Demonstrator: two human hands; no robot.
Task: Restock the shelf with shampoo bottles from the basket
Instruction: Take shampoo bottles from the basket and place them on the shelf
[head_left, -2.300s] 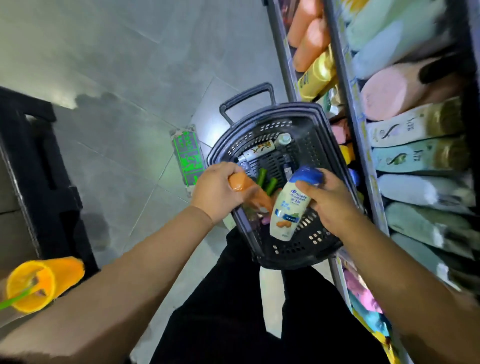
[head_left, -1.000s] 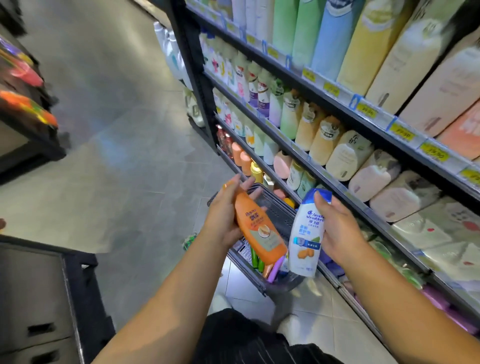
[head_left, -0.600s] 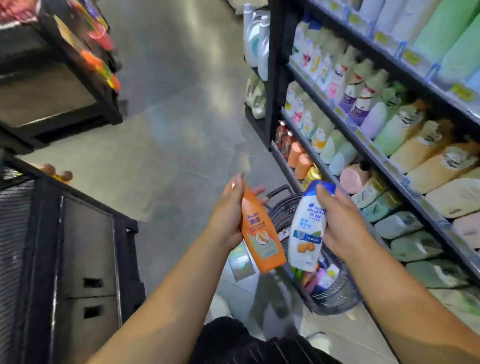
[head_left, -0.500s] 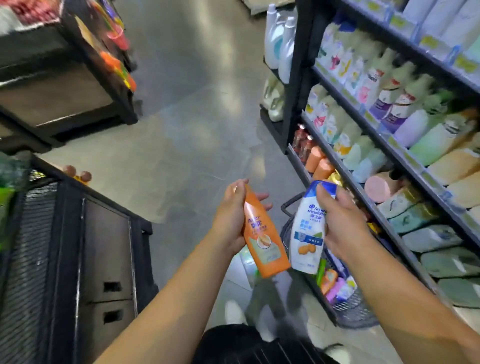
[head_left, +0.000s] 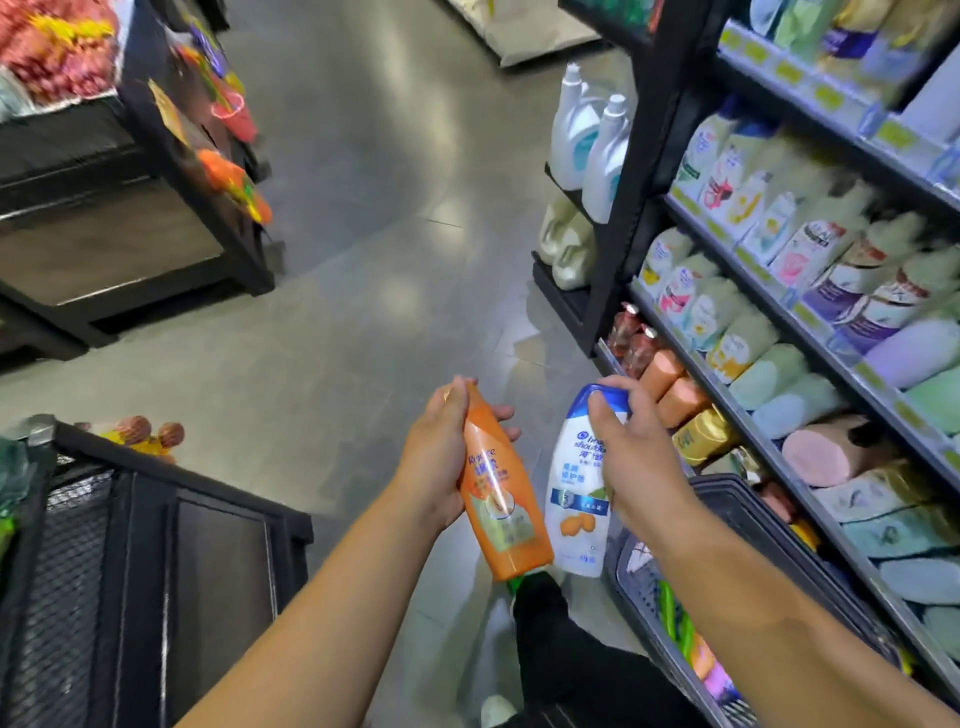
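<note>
While both bottles are held in mid-air over the aisle floor, neither is counted as shelved, so the task is judged partway at best. The orange bottle (head_left: 501, 504) is grasped by the left hand (head_left: 439, 457), with fingers wrapped round its upper half, cap end up and base tilted toward the right. The white bottle (head_left: 579, 493) with a blue cap is gripped at the cap end by the right hand (head_left: 634, 457) and hangs roughly upright beside the orange one; whether the two touch cannot be told. Both are held near the shelf (head_left: 636, 208) but apart from it, and above and just left of the basket (head_left: 748, 499), which sits on the floor against the shelf's foot.

Done, as judged: two bottles are lifted out. Left: both placements. A lookalike orange pair (head_left: 670, 384) is seen on the low tier, a likely slot for the orange bottle. More coloured stock (head_left: 680, 629) is seen in the basket, so further trips are expected. Motion blur is noted on the upper tiers, and their labels are not read.
</note>
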